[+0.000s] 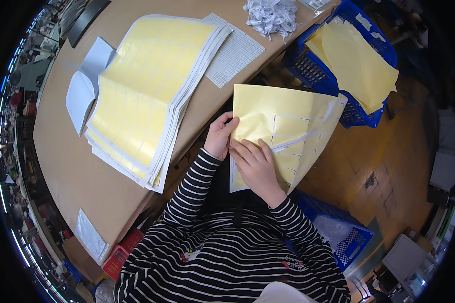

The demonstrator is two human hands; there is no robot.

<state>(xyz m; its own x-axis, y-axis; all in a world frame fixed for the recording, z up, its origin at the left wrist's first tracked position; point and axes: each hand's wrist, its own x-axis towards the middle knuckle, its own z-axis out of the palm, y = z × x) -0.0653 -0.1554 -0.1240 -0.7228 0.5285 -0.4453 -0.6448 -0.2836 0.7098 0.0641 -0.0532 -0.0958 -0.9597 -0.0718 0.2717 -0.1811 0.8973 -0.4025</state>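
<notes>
The sheet is held with a stack at its ten o'clock; its nine-o'clock edge is pinched by the left hand. The right hand is laid across, grip undeterminable.

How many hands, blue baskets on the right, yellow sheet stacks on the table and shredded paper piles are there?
Left hand plus right hand: 2 hands
Upper blue basket plus lower blue basket: 2 baskets
Yellow-faced sheet stack: 1
White shredded-paper pile: 1
Total: 6

Small script lettering stands on the striped shirt; print on the gridded sheet is too small to read.
</notes>
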